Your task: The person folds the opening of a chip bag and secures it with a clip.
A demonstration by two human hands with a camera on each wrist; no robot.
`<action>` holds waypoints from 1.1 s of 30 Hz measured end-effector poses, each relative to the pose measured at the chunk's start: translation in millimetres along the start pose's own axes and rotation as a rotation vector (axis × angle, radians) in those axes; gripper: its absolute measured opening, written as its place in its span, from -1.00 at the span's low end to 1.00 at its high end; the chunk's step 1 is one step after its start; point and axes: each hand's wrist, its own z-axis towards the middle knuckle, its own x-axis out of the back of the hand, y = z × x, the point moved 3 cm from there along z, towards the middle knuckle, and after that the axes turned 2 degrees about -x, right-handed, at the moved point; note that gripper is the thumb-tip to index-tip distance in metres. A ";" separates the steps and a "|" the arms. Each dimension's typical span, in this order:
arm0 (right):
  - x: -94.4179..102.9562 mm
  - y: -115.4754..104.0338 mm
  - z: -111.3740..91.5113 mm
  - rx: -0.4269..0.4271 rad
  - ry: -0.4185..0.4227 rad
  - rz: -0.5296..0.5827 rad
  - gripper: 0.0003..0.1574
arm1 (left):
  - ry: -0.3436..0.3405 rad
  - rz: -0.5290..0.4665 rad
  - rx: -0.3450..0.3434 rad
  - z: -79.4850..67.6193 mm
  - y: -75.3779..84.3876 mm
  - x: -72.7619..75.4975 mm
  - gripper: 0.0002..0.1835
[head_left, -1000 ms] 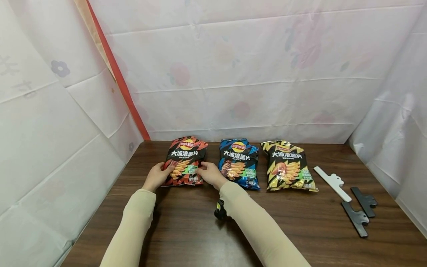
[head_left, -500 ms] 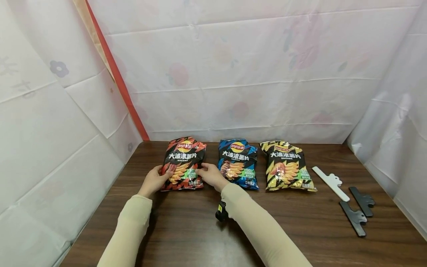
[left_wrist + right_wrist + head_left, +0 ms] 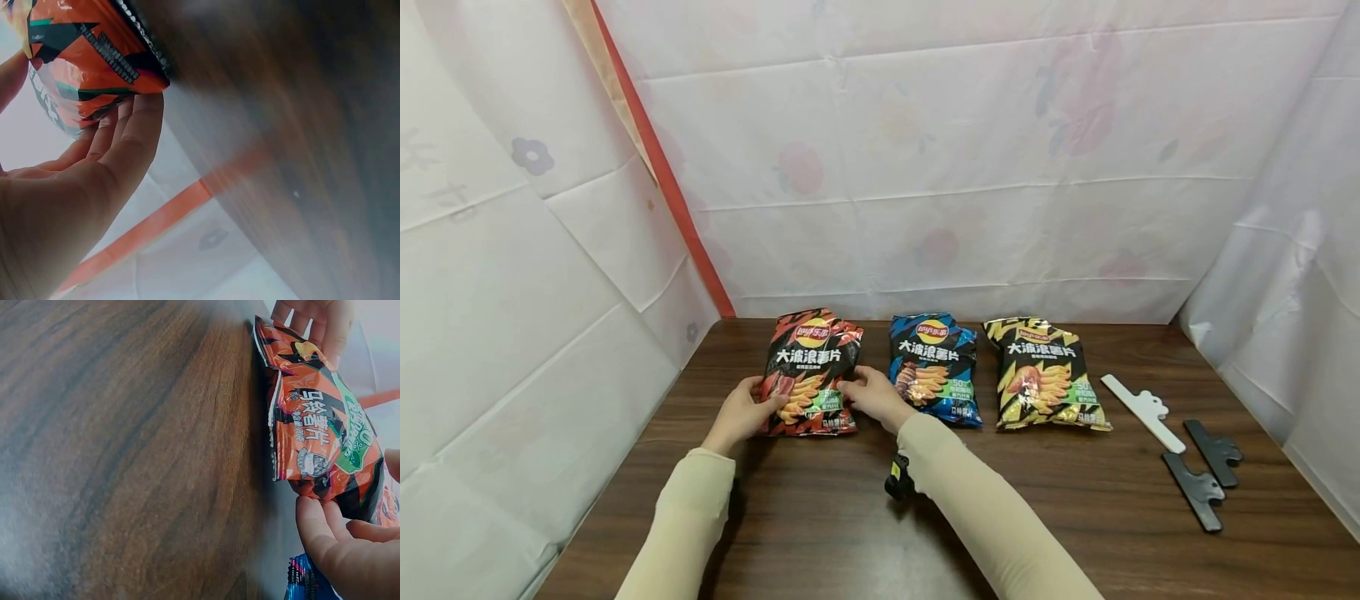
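A red and black bag of potato chips (image 3: 808, 358) lies at the left of the row, held at both sides. My left hand (image 3: 741, 415) grips its left edge, thumb on the front. In the left wrist view, the fingers of the left hand (image 3: 94, 162) reach under the side of the bag (image 3: 94, 56). My right hand (image 3: 876, 397) holds the lower right edge; in the right wrist view its fingertips (image 3: 309, 512) press the bag's side. Just right of that hand lies a blue chip bag (image 3: 934, 367), apart from the red one.
A yellow chip bag (image 3: 1048, 375) lies right of the blue one. Farther right are a white bag clip (image 3: 1146, 411) and two black clips (image 3: 1213, 452). The dark wooden table (image 3: 820, 517) ends at a white patterned sheet (image 3: 925, 183) behind and at both sides.
The red bag has shifted slightly toward me and to the left, its lower end nearer. My left hand has moved down and left with it; the right hand keeps almost the same place.
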 end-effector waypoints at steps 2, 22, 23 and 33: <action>-0.5 -0.1 -1.7 0.007 0.016 -0.020 -0.15 | 0.003 -0.005 0.002 -2.0 0.5 0.5 -0.07; -4.3 8.1 -19.9 0.067 0.085 -0.011 -0.25 | -0.025 0.011 0.007 -15.2 4.1 -5.5 -0.11; -4.2 8.5 -20.7 0.069 0.083 0.003 -0.26 | -0.028 0.011 0.005 -15.0 4.1 -6.0 -0.11; -1.0 11.8 -28.0 0.095 0.098 0.032 -0.31 | -0.042 0.021 -0.007 -17.2 8.5 -9.2 -0.11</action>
